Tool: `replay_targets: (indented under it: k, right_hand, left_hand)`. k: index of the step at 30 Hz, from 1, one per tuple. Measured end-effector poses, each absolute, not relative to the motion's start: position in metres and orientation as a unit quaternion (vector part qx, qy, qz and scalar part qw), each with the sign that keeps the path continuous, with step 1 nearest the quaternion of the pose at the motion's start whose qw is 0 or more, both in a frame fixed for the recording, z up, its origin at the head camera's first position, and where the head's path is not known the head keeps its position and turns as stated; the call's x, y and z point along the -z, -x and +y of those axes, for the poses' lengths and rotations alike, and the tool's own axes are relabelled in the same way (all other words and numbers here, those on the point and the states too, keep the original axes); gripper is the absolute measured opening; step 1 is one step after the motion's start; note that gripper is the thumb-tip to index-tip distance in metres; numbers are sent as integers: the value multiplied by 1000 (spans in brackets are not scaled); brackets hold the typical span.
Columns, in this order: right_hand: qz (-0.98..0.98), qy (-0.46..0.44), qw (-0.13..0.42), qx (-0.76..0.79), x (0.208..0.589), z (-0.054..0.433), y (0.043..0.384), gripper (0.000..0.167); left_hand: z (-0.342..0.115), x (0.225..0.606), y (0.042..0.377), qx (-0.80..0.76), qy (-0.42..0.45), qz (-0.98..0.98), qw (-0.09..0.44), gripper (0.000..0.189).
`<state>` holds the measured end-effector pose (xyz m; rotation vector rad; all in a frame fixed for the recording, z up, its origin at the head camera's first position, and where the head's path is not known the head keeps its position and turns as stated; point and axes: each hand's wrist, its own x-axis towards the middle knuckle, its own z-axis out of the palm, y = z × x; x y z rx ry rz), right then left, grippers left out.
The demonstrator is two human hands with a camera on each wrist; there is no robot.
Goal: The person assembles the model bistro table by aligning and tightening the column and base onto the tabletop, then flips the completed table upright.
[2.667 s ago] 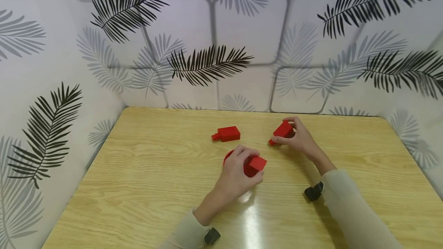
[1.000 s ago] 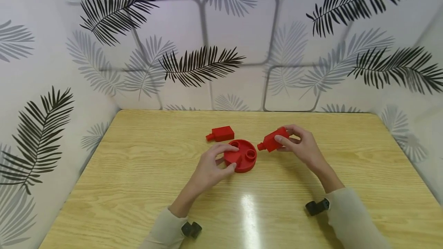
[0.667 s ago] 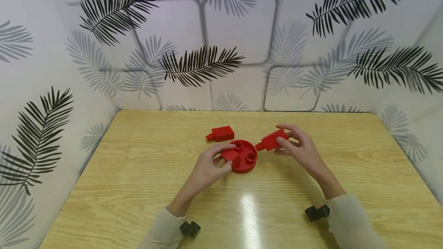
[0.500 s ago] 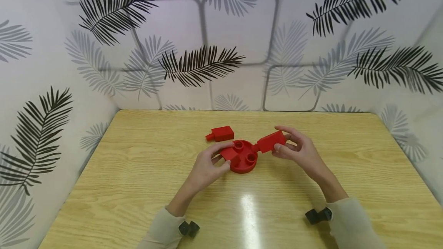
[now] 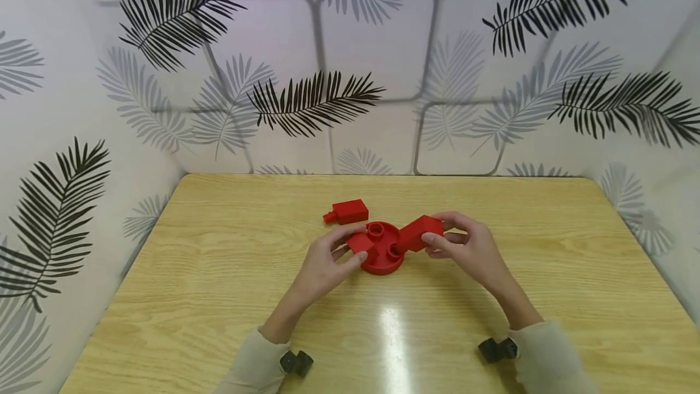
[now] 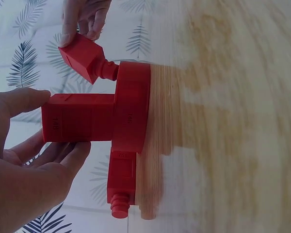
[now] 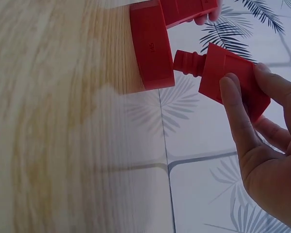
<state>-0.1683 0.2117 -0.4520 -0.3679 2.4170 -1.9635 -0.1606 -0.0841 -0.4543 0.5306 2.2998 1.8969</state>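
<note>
Red-on-red: pinching bottle in right hand, block in left hand, straighten neck above socket at base's right rim.

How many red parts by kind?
Blocks: 3 (left-hand block, right-hand block, unheld block)
Dish: 1
Total: 4
</note>
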Motion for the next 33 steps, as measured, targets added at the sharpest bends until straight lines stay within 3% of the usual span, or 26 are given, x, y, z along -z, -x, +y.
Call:
replay_targets:
  k: [14, 27, 33]
  right_hand:
    - [825, 183, -80, 529, 457, 197, 164, 34]
    - [799, 195, -37, 568, 458, 192, 163, 29]
    - [800, 207, -20, 563, 459, 190, 163, 36]
  left_hand:
    - [-81, 455, 159, -624, -167, 763, 33, 44]
    - [-79, 458, 158, -621, -169, 765, 2, 41]
    - [-79, 457, 158, -619, -163, 768, 4, 42]
